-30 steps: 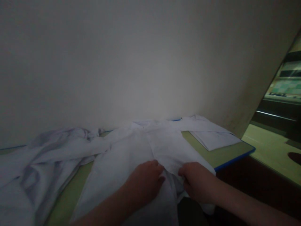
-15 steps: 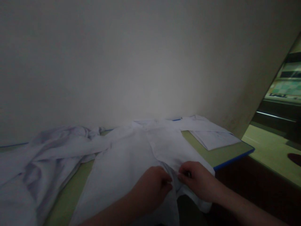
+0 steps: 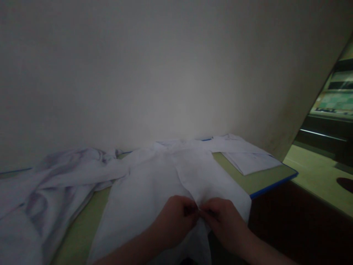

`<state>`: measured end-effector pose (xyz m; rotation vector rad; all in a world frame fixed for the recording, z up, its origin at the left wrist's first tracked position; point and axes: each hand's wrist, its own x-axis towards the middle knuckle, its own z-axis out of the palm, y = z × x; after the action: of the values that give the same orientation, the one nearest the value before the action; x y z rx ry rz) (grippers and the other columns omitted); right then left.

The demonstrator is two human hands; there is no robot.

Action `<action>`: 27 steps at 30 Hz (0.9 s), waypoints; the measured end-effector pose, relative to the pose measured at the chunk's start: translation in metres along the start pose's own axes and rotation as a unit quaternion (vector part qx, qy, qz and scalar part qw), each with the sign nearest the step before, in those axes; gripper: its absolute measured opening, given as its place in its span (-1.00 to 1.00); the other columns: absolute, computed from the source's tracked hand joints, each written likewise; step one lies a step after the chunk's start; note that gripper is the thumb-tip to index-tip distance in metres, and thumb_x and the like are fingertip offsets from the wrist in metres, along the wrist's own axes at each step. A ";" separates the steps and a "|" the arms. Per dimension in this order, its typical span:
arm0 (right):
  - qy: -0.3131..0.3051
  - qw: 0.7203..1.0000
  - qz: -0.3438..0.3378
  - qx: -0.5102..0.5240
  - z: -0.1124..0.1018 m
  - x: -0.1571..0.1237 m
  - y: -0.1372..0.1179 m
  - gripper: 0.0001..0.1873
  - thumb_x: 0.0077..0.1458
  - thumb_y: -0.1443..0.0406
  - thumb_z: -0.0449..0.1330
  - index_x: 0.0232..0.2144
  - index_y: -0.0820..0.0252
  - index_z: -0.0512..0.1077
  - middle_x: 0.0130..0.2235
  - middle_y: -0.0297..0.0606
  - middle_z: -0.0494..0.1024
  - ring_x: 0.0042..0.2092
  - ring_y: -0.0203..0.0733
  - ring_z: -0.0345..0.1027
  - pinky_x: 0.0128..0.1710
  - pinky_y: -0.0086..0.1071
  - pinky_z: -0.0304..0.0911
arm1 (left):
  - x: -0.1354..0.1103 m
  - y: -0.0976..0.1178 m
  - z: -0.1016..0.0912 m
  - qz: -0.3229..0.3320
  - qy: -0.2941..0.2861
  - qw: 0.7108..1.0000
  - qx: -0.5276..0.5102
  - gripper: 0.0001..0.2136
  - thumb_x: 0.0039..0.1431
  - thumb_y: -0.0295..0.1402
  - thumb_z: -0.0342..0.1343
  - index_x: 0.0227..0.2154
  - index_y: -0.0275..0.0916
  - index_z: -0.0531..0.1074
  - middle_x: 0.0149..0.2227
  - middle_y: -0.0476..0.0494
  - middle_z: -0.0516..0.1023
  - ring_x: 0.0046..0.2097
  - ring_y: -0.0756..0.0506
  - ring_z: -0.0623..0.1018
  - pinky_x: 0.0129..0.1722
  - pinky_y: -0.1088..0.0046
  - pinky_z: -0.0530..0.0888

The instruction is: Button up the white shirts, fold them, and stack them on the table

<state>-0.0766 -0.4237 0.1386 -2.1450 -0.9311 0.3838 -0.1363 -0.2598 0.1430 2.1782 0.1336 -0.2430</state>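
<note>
A white shirt [image 3: 154, 180] lies spread on a green table [image 3: 261, 180], its front opening running toward me. My left hand [image 3: 173, 221] and my right hand [image 3: 223, 221] meet at the lower front of the shirt. Both pinch the cloth edges where the two front panels come together, fingertips almost touching. What lies between the fingers besides cloth is too dark to make out.
A crumpled heap of white cloth [image 3: 41, 187] covers the table's left side. One sleeve [image 3: 248, 160] lies flat at the back right. The table's blue edge [image 3: 273, 184] drops off on the right. A plain wall rises close behind.
My two hands have come together at the shirt's front opening, drawing the two panel edges closed over the dark gap. The right hand moved left.
</note>
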 end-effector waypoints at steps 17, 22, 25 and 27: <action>-0.035 0.998 0.027 0.041 0.000 0.007 0.006 -0.76 0.06 0.31 0.04 -0.52 0.25 0.46 -0.53 -0.36 0.43 -0.44 -0.34 0.22 -0.47 -0.51 0.02 | 0.002 -0.002 0.006 0.001 0.043 0.997 -0.056 -0.87 -0.12 -0.47 0.03 -0.42 -0.26 0.27 -0.53 0.04 0.38 -0.48 0.05 0.36 -0.53 0.58 0.21; -0.065 0.998 -0.010 -0.013 -0.001 0.003 0.003 -0.75 0.08 0.33 0.02 -0.53 0.24 0.45 -0.54 -0.37 0.41 -0.45 -0.36 0.22 -0.46 -0.51 0.01 | 0.003 -0.006 0.006 -0.001 0.047 0.997 -0.067 -0.79 -0.14 -0.49 0.05 -0.36 -0.24 0.24 -0.51 0.03 0.40 -0.46 0.04 0.39 -0.53 0.59 0.22; -0.068 0.994 -0.073 -0.044 -0.006 -0.004 -0.002 -0.76 0.10 0.34 -0.01 -0.43 0.23 0.45 -0.42 -0.33 0.47 -0.36 -0.34 0.28 -0.35 -0.50 0.07 | 0.004 -0.009 0.006 -0.004 0.045 0.996 -0.075 -0.79 -0.17 -0.52 0.04 -0.39 -0.24 0.22 -0.52 0.04 0.39 -0.47 0.05 0.39 -0.54 0.60 0.22; -0.079 0.992 -0.087 -0.039 -0.009 -0.007 -0.004 -0.75 0.13 0.35 -0.05 -0.41 0.23 0.43 -0.38 -0.31 0.48 -0.33 -0.35 0.30 -0.31 -0.51 0.08 | 0.005 -0.010 0.006 -0.004 0.040 0.995 -0.095 -0.80 -0.17 -0.52 0.04 -0.41 -0.23 0.21 -0.53 0.05 0.39 -0.48 0.05 0.39 -0.55 0.60 0.23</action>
<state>-0.0787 -0.4317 0.1478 -2.1071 -1.2310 0.4398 -0.1344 -0.2590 0.1307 1.9990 0.2022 -0.1416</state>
